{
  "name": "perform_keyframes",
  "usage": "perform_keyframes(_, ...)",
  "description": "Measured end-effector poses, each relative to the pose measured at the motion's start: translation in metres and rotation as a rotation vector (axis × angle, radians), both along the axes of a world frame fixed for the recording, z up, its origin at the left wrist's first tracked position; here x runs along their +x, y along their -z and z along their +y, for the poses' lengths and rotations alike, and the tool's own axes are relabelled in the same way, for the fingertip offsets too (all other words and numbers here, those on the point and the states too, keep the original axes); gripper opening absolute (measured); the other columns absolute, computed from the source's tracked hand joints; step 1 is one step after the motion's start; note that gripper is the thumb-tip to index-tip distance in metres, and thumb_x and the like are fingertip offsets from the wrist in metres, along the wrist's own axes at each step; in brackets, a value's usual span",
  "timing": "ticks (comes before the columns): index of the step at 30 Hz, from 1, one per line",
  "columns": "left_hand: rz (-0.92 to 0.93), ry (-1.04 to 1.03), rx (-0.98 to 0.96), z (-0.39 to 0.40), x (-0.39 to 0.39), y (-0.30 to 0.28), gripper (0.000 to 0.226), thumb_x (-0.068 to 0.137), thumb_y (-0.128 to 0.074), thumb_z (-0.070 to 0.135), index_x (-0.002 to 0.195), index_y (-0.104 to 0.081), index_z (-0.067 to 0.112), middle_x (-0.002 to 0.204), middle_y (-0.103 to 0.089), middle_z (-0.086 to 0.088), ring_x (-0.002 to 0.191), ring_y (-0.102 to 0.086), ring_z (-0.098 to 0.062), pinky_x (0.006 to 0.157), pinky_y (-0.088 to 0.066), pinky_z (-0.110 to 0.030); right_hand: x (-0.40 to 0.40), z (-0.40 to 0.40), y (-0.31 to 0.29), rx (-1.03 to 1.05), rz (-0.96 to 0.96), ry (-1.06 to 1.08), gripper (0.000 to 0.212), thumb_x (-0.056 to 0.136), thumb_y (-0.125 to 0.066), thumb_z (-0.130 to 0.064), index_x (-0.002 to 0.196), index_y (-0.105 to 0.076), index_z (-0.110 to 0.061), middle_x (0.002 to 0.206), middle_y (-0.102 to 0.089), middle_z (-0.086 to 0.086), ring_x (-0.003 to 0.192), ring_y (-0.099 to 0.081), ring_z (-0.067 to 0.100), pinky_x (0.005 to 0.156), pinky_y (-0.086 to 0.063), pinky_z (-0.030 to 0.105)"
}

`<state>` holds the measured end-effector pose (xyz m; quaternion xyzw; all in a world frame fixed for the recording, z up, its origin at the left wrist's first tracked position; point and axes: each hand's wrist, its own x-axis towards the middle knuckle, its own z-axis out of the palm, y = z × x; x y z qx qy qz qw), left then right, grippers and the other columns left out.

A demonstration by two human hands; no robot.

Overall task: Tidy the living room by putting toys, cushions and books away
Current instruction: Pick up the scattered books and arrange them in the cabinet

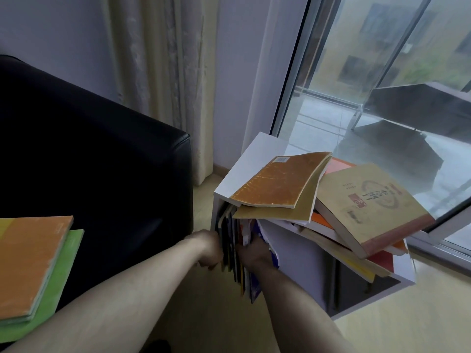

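A row of thin upright books (235, 253) stands in the left compartment of a low white shelf unit (249, 161) by the window. My left hand (209, 248) grips the row's left side with curled fingers. On the right side of the same row my right hand (254, 253) holds the books, its fingers partly hidden among them. On top of the shelf lie an orange-brown book (277, 182), a tan book (369, 202) and several others in a loose pile.
A black sofa (102, 154) fills the left. An orange book (30, 263) on a green book (63, 276) lies at the lower left. A pale curtain (163, 59) hangs behind. More books (356, 266) lean in the shelf's right compartment. A glass window (382, 85) is at right.
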<state>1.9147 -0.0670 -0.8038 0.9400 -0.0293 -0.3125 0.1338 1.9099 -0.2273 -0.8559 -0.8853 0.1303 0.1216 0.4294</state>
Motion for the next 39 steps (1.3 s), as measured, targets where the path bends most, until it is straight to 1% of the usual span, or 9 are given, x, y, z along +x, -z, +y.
perform_keyframes(4,0.048,-0.204,-0.25,0.0,0.003,0.001,0.019,0.103,-0.057,0.026,0.116,-0.065,0.015,0.107,-0.07,-0.006,0.094,-0.072,-0.02,0.083,-0.064,-0.036,-0.001,-0.003,0.002,-0.151,-0.067,0.006,0.02,0.104,-0.052,-0.028,0.11,-0.064,-0.014,0.093,-0.064,-0.001,0.07,-0.052,0.004,0.054,-0.035,0.015)
perform_keyframes(10,0.067,-0.349,-0.372,-0.008,0.008,-0.002,0.016,0.103,-0.057,0.031,0.107,-0.062,0.017,0.105,-0.072,-0.009,0.094,-0.073,-0.022,0.08,-0.064,-0.036,0.004,-0.006,0.001,-0.211,-0.196,0.061,0.019,0.099,-0.055,-0.029,0.103,-0.062,-0.012,0.082,-0.065,0.002,0.072,-0.06,0.018,0.057,-0.044,0.025)
perform_keyframes(13,0.049,-0.388,-0.379,-0.011,0.008,-0.001,0.014,0.104,-0.055,0.032,0.099,-0.059,0.019,0.102,-0.071,-0.009,0.091,-0.074,-0.023,0.078,-0.065,-0.036,0.007,-0.01,0.001,-0.168,-0.248,0.055,0.029,0.099,-0.056,-0.027,0.126,-0.055,-0.018,0.086,-0.067,0.004,0.071,-0.059,0.016,0.064,-0.042,0.024)
perform_keyframes(18,0.04,-0.392,-0.347,-0.012,0.01,0.002,0.02,0.101,-0.057,0.034,0.107,-0.063,0.016,0.097,-0.073,-0.008,0.086,-0.075,-0.022,0.076,-0.065,-0.037,0.005,-0.02,0.008,-0.088,-0.259,0.003,0.041,0.098,-0.056,-0.024,0.138,-0.05,-0.019,0.085,-0.069,0.006,0.069,-0.063,0.016,0.052,-0.039,0.021)
perform_keyframes(21,0.045,-0.38,-0.333,-0.012,0.009,0.0,0.018,0.101,-0.058,0.033,0.106,-0.062,0.017,0.096,-0.072,-0.007,0.086,-0.074,-0.021,0.076,-0.065,-0.035,0.007,-0.025,0.008,-0.065,-0.233,-0.015,0.057,0.093,-0.06,-0.029,0.148,-0.042,-0.028,0.1,-0.071,0.003,0.083,-0.067,0.021,0.064,-0.048,0.024)
perform_keyframes(29,0.021,-0.338,-0.238,-0.015,0.007,-0.004,0.021,0.102,-0.057,0.033,0.108,-0.064,0.014,0.099,-0.072,-0.007,0.089,-0.074,-0.019,0.082,-0.064,-0.036,0.007,-0.023,0.019,-0.038,-0.206,0.046,0.066,0.09,-0.061,-0.036,0.152,-0.036,-0.038,0.112,-0.071,0.0,0.094,-0.068,0.023,0.075,-0.051,0.028)
perform_keyframes(34,0.011,-0.258,-0.267,-0.04,-0.006,-0.006,0.02,0.102,-0.055,0.029,0.095,-0.066,0.014,0.087,-0.073,-0.006,0.071,-0.071,-0.018,0.068,-0.062,-0.03,0.012,-0.023,0.027,0.062,-0.199,0.118,0.043,0.093,-0.063,-0.022,0.134,-0.055,-0.03,0.11,-0.068,-0.001,0.092,-0.063,0.02,0.075,-0.047,0.027)
perform_keyframes(36,-0.014,-0.233,-0.391,-0.06,-0.017,0.002,0.015,0.097,-0.054,0.028,0.1,-0.064,0.018,0.085,-0.07,-0.004,0.072,-0.071,-0.021,0.06,-0.06,-0.03,0.014,-0.03,0.031,0.102,-0.165,0.169,0.024,0.093,-0.065,-0.024,0.117,-0.062,-0.026,0.102,-0.069,0.001,0.088,-0.063,0.019,0.074,-0.051,0.031)
perform_keyframes(39,-0.07,-0.249,-0.418,-0.08,-0.029,0.017,0.062,0.086,-0.053,0.034,0.145,-0.035,0.028,0.099,-0.069,-0.005,0.085,-0.071,-0.029,0.08,-0.061,-0.048,0.014,-0.043,0.032,0.176,-0.169,0.24,0.025,0.094,-0.065,-0.03,0.116,-0.067,-0.017,0.104,-0.07,0.005,0.095,-0.065,0.023,0.085,-0.055,0.036)
